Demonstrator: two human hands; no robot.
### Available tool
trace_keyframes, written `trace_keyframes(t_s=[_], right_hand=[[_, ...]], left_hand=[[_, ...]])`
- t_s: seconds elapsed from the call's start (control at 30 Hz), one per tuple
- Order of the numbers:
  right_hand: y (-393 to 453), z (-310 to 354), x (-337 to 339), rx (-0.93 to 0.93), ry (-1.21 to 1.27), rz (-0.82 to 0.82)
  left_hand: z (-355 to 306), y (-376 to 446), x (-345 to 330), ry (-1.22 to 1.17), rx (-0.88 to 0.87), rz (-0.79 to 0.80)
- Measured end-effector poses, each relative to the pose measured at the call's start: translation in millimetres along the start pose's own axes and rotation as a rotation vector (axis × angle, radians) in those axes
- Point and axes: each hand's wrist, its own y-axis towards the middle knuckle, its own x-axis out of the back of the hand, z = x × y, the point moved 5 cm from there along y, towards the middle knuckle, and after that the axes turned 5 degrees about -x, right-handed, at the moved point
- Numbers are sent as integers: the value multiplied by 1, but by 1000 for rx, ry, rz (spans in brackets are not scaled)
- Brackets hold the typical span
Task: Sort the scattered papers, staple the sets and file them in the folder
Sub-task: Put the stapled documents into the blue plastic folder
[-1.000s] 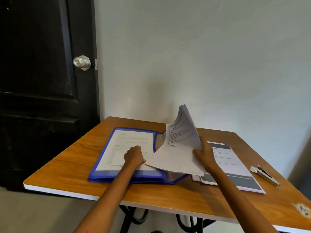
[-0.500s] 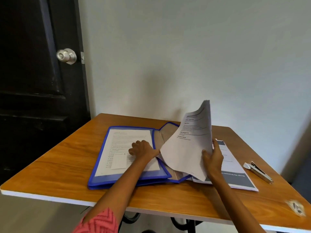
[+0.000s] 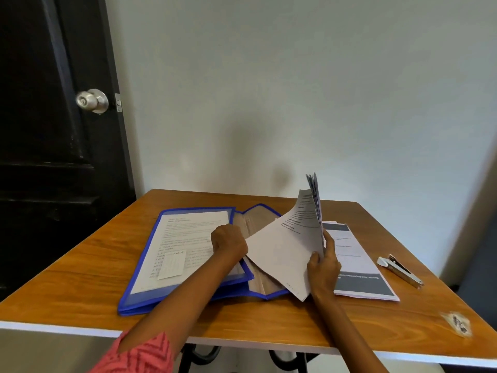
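Your right hand [image 3: 323, 267] grips a set of papers [image 3: 290, 246] by its near edge, tilted up over the open blue folder [image 3: 188, 297] – your left hand [image 3: 228, 242], fingers curled, presses the folder's pockets at the table's [image 3: 80, 286] middle.

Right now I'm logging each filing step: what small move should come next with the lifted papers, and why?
Probably lower the paper set into the folder pocket. The right hand holds the set upright at its near edge, its lower corner already over the gap, while the left hand rests at the front flap beside the opening.
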Motion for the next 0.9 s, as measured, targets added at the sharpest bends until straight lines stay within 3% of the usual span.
trace_keyframes(t_s=[0.23, 0.47, 0.57, 0.7, 0.9], right_hand=[[-7, 18, -5, 44, 131, 20], [-39, 56, -31, 365, 141, 0], [-41, 63, -38, 290, 178, -12], [-32, 55, -38, 42, 207, 7], [-39, 31, -40, -29, 136, 50]], left_hand=[[51, -13, 38, -398, -75, -211], [84, -29, 29, -623, -77, -379], [83, -32, 27, -625, -79, -403], [84, -33, 25, -656, -56, -419], [83, -28, 21, -653, -75, -421]])
